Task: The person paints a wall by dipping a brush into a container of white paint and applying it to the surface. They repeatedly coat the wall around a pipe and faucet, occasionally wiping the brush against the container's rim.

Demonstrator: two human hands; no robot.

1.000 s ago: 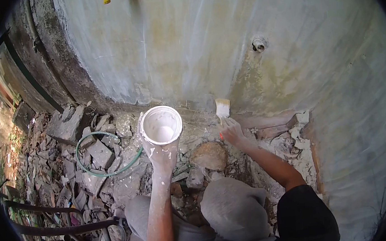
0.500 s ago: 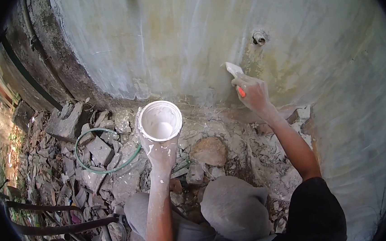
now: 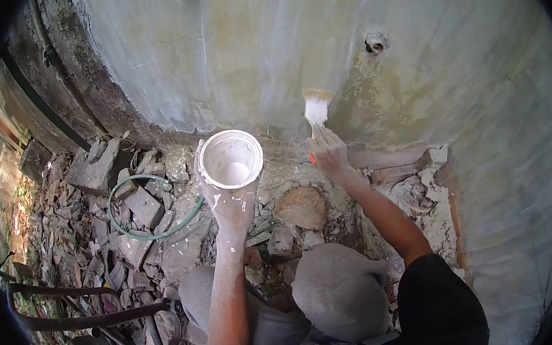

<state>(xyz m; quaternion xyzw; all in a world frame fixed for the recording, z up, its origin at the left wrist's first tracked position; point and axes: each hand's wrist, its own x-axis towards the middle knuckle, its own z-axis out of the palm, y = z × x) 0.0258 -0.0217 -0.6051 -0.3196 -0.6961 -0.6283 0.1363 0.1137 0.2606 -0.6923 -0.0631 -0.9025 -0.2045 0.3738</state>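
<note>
My left hand [image 3: 232, 208], spattered with white, is wrapped round a white plastic tub [image 3: 206, 171] and holds it up with its mouth towards me. White paint [image 3: 232, 173] lies in the bottom of the tub and coats its inner wall. My right hand [image 3: 330, 155] grips a paintbrush [image 3: 317, 109] by its handle, of which an orange-red bit shows beside the fingers. White covers the brush head, and its bristle tips are against or very near the stained wall [image 3: 240, 52]; contact is hard to tell.
A pipe stub [image 3: 376, 43] sticks out of the wall above right of the brush. Broken stones and rubble [image 3: 143, 209] cover the ground, with a green hose loop [image 3: 119, 229] on top. A rusty metal frame [image 3: 93, 316] stands at lower left. My bent knees [image 3: 340, 287] are below.
My right hand with the paintbrush has moved left and a little down, and the brush now points up with its bristles spread. The tub has shifted slightly up and right in view.
</note>
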